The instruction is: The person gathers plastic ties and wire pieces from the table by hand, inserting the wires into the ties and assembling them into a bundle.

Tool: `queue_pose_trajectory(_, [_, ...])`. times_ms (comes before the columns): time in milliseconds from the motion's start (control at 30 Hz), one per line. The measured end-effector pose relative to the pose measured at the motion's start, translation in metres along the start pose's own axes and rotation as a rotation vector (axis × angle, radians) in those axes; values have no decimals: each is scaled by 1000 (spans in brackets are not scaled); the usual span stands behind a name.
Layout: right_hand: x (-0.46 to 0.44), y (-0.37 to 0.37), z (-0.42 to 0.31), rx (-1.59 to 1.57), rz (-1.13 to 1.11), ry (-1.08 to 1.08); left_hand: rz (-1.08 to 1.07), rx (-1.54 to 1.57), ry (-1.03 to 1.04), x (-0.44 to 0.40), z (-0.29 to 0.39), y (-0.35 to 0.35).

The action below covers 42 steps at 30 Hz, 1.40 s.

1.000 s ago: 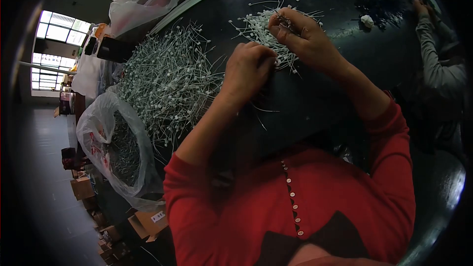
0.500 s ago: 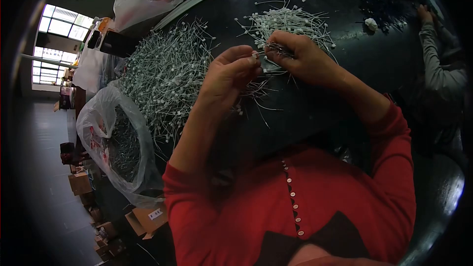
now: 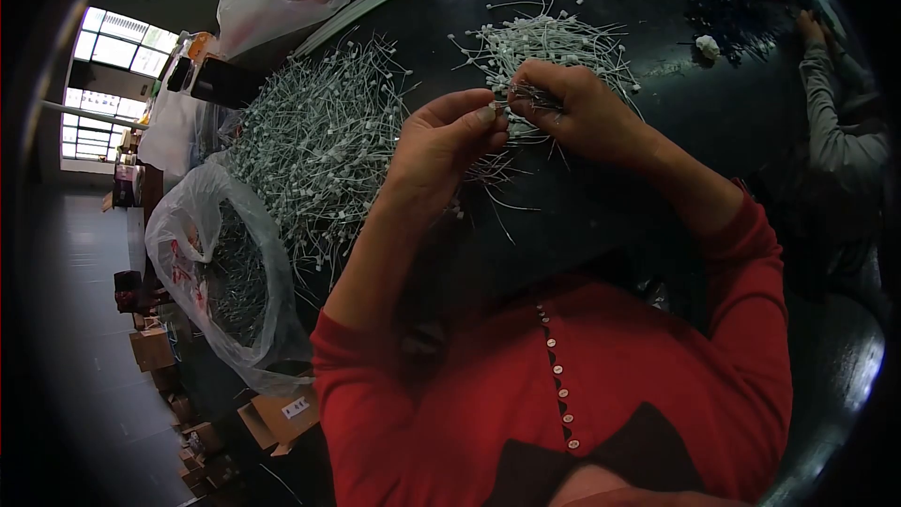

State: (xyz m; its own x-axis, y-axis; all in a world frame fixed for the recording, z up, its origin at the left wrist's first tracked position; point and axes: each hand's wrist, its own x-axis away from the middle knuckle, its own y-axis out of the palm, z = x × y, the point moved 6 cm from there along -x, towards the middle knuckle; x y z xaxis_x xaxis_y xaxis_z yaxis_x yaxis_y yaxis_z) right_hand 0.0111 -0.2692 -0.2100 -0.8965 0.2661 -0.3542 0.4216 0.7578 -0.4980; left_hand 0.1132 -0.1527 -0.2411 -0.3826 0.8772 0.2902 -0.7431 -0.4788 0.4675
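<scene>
My left hand (image 3: 445, 143) is closed, thumb and forefinger pinching a small white connector (image 3: 494, 106) that they partly cover. Close beside it, my right hand (image 3: 587, 115) is closed around a bunch of thin metal pins (image 3: 537, 96). The fingertips of both hands nearly meet at the connector. Behind the hands lies a pile of thin wires with white ends (image 3: 549, 38). A larger pile of similar white-ended wires (image 3: 319, 141) spreads to the left. Some loose wires (image 3: 493, 178) lie under my left hand.
An open clear plastic bag (image 3: 277, 272) of thin dark pieces hangs at the table's left edge. Pale rods (image 3: 375, 5) and another plastic bag (image 3: 282, 0) lie at the back left. A cardboard box (image 3: 282, 418) stands below. Another person's sleeve (image 3: 831, 122) shows at far right.
My left hand has shifted slightly right, towards my right hand, and its fingers now cover more of the connector. My right hand has barely moved.
</scene>
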Motion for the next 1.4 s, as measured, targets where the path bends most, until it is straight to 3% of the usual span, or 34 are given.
queue_pose_trajectory(233, [2, -1, -8, 81, 18, -76, 5, -32, 4, -1, -2, 0])
queue_pose_trajectory(533, [0, 2, 3, -89, -24, 14, 9, -83, 19, 3, 1, 5])
queue_pose_trajectory(600, [-1, 4, 4, -248, -77, 56, 7, -77, 18, 3, 0, 5])
queue_pose_trajectory(1067, [-3, -5, 1, -277, -44, 61, 0, -248, 86, 12, 28, 1])
queue_pose_trajectory(1133, [-5, -11, 4, -288, 9, 52, 47, -340, 162, 20, 47, -15])
queue_pose_trajectory(1233, [-6, -19, 4, -226, 66, 50, 250, -837, 280, 32, 80, -42])
queue_pose_trajectory(1267, [-4, -17, 5, -235, 55, 156, 248, -838, 278, 29, 78, -41])
queue_pose_trajectory(1333, [-2, -15, 10, -243, 40, 260, 319, -1257, 531, 26, 79, -26])
queue_pose_trajectory(1400, [-2, -15, 15, -252, -14, 273, 150, -1385, 627, 16, 61, 1])
